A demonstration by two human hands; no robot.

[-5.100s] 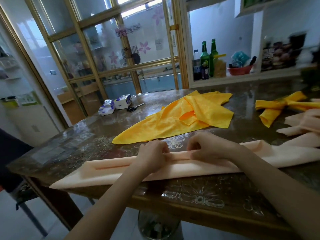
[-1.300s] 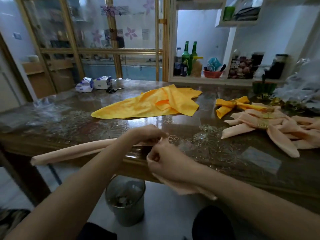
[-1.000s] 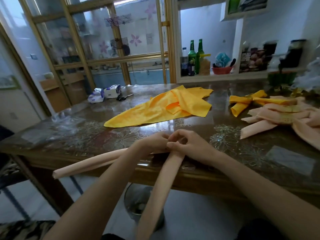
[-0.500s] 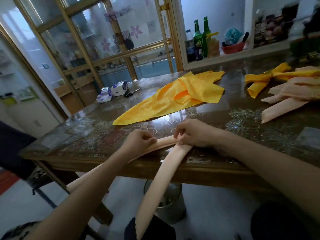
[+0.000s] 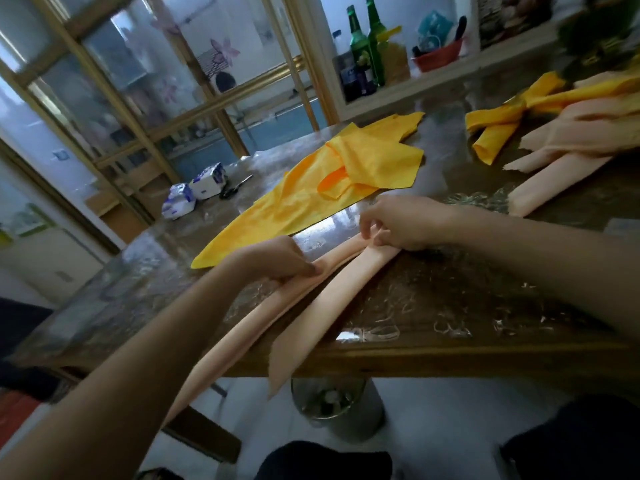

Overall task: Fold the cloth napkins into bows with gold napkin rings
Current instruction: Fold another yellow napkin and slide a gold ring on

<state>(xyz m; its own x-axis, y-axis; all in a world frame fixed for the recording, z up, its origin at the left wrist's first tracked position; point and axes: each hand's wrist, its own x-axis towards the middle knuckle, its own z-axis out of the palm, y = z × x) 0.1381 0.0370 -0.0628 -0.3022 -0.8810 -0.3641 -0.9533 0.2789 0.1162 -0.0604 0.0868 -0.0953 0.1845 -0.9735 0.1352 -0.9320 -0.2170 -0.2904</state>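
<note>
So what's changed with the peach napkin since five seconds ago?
The peach napkin, then a straight band along the table, is now doubled at its middle, halves side by side, ends hanging over the near edge. The right hand pinches the fold; the left hand holds the left half further down. The yellow napkin and finished bows stayed put.

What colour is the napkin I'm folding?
Pale peach, plain. The napkin shows best in the head view.
</note>
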